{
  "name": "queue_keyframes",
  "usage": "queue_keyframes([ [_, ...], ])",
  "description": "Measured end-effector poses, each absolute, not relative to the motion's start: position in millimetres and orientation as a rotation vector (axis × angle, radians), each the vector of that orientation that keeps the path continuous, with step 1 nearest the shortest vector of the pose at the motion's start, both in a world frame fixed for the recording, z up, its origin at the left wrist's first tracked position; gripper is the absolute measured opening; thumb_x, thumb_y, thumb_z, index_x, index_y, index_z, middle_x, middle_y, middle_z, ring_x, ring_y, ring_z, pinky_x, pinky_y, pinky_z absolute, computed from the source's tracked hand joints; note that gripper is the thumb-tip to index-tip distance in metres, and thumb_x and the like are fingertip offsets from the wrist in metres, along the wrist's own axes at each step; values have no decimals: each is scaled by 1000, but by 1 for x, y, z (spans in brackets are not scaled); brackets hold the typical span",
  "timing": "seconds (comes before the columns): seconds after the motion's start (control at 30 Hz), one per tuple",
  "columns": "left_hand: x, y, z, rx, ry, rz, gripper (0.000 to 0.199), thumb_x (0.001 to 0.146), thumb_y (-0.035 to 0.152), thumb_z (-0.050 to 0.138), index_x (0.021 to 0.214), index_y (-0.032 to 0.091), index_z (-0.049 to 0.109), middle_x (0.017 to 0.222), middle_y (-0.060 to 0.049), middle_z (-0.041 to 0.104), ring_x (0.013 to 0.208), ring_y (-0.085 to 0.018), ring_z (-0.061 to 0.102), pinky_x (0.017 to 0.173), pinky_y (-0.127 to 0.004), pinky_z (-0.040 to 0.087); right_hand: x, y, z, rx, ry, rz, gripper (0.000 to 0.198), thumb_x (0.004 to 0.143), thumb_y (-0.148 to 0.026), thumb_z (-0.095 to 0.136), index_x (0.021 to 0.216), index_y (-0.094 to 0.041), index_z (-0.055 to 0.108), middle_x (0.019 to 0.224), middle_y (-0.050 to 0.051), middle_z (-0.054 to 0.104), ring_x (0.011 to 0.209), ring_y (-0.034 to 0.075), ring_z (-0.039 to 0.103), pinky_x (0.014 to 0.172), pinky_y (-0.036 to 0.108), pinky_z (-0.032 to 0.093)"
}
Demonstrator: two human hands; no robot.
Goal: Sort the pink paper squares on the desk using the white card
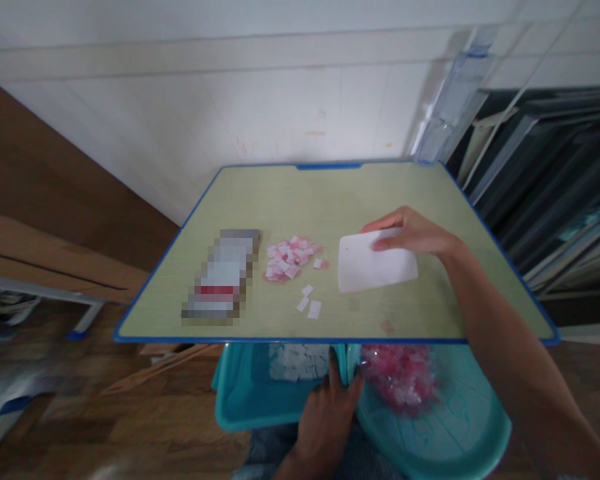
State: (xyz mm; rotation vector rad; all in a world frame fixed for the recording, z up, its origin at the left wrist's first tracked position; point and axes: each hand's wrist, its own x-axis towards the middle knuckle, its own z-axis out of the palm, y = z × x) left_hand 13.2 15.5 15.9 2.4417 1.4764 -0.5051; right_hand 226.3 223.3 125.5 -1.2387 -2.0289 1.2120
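My right hand [397, 230] is over the right half of the table, closed on a white sheet of paper or card [377, 263] with its thumb on the near face. The sheet is tilted up toward me. To its left lies a pile of small pink and white paper pieces [290, 258], with a few loose white pieces [309, 303] nearer the front edge. Below the table my left hand [327, 413] rests at the meeting rims of two teal basins, its index finger and thumb apart. Nothing shows between them; the other fingers are curled and partly hidden.
The left basin [247, 417] holds white square pieces [297, 362]; the right basin [460, 393] holds a clear bag of pink pieces [403, 373]. A pixelated phone-like object [225, 270] lies on the blue-edged table [260, 190]. Clear plastic bottles [445, 110] stand behind; dark panels [545, 153] lean right.
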Motion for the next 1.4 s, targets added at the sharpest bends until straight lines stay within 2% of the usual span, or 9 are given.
queue_keyframes([
  [0.2,13,16,16,2447,1489,-485,47,80,15,36,123,35,33,130,-21,33,75,-18,61,61,-31,49,220,217,132,-1103,-2259,1458,40,60,-27,64,98,-16,64,85,1,67,66,12,60,53,17,44],
  [0.53,13,17,15,2464,1486,-474,47,79,15,38,122,34,35,130,-24,32,70,-18,62,58,-31,49,226,218,133,-1058,-2399,1532,40,61,-27,64,100,-16,63,93,2,66,79,15,60,66,21,46],
  [0.87,13,16,14,2472,1502,-471,47,80,17,38,122,36,35,131,-23,32,70,-18,62,58,-31,50,233,223,127,-1078,-2389,1674,40,60,-25,66,98,-14,63,92,4,66,78,15,61,65,21,47],
  [1.3,12,16,12,2475,1501,-473,47,80,17,38,123,36,33,131,-24,31,71,-19,62,57,-31,50,215,209,132,-896,-2537,1755,38,60,-23,65,97,-14,64,91,4,67,76,14,61,61,18,45],
  [1.4,13,17,14,2472,1505,-486,49,79,16,39,123,37,33,130,-23,32,70,-18,62,57,-30,50,221,205,142,-871,-2490,1639,36,61,-25,65,96,-16,64,91,3,67,79,14,61,65,19,46],
])
